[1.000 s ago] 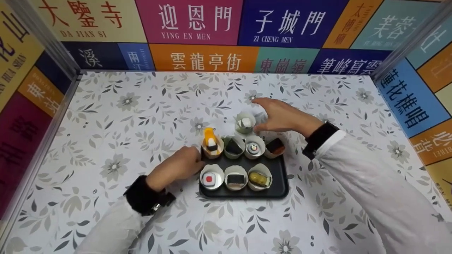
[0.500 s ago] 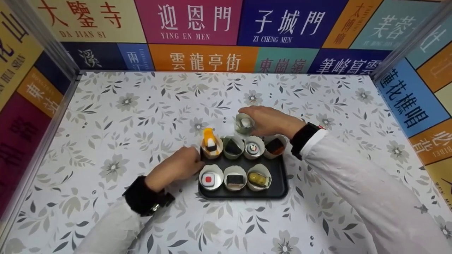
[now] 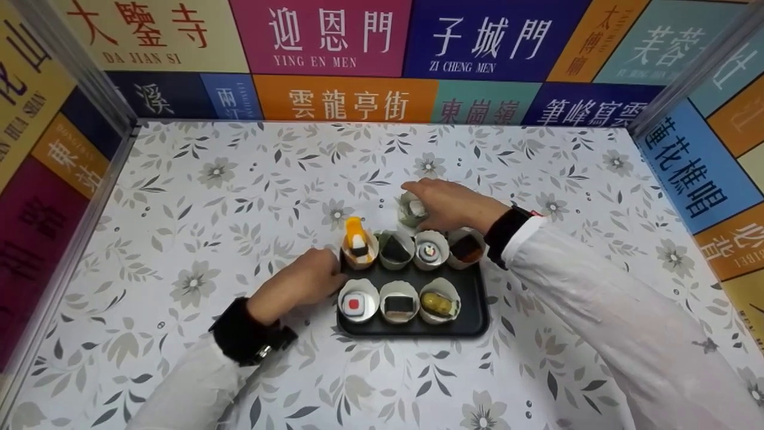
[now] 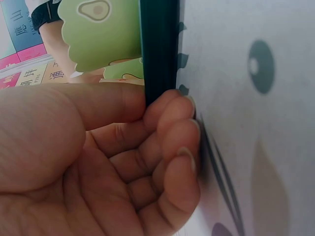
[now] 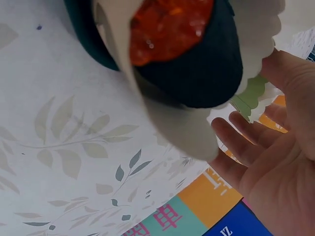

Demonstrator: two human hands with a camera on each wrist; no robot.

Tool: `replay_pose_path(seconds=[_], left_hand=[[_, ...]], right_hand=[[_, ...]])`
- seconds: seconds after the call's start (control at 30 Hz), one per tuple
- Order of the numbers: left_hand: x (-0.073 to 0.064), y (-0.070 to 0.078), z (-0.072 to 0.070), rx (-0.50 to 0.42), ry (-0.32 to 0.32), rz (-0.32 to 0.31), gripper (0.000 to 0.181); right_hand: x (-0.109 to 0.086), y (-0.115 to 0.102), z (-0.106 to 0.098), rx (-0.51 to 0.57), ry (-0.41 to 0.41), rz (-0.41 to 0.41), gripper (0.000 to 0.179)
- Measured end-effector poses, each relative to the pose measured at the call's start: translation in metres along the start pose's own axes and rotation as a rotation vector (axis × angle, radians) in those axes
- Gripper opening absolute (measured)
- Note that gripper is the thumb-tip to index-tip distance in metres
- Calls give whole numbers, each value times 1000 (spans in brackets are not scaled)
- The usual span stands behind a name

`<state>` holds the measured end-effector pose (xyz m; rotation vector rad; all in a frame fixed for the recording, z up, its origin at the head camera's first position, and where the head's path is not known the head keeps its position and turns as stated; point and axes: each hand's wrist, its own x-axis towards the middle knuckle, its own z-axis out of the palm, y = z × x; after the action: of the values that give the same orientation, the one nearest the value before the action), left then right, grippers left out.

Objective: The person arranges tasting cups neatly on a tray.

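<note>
My left hand (image 3: 301, 278) is at the left edge of a black tray (image 3: 471, 304). In the left wrist view its thumb and curled fingers pinch the tray's rim (image 4: 160, 49). Just behind the tray, my right hand (image 3: 456, 203) holds a pale green scalloped paper cup (image 3: 409, 218) containing a small whitish piece, its kind unclear. Thumb and fingers lie around the cup's right side, partly hiding it. Close below the right wrist, a paper cup (image 5: 184, 130) of sushi topped with orange roe (image 5: 170, 32) fills much of the right wrist view.
Several paper cups of toy-like sushi stand in two rows on the tray, among them an orange-topped piece (image 3: 356, 239), a triangular rice ball (image 3: 394, 251) and a yellow-green piece (image 3: 437, 304). A flower-patterned tabletop (image 3: 197, 221) surrounds them. Colourful lettered panels (image 3: 334, 42) wall the back and sides.
My right hand has come left and down to the cup behind the tray, and its fingers have closed around it. The left hand keeps its place on the tray.
</note>
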<state>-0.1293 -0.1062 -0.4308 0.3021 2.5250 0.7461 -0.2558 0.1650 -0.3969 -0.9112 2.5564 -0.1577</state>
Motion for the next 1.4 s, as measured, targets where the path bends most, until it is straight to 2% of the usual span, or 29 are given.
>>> replay_pose_path(seconds=[0.2,0.4,0.5,0.67,0.87,1.1,1.4], left_hand=[[-1,0,0,-7,-5,-15,34],[-1,0,0,-15,-6,-8,36],[0,1,0,-13,-9,-3,37],[0,1,1,-9,-9,8,38],[0,1,0,-17,-8,-6,35],[1,0,0,-24,-20,-21,33],[0,-1,0,-12,-18,-5,35]], right_hand=[[5,0,4,39,22,1,93],[6,1,6,86,76,-40,61],[4,3,4,111,91,-21,50],[1,8,1,142,106,10,49],[-5,10,-5,139,185,-33,52],[-27,14,-10,138,257,-91,58],[-73,20,-23,161,327,-82,65]])
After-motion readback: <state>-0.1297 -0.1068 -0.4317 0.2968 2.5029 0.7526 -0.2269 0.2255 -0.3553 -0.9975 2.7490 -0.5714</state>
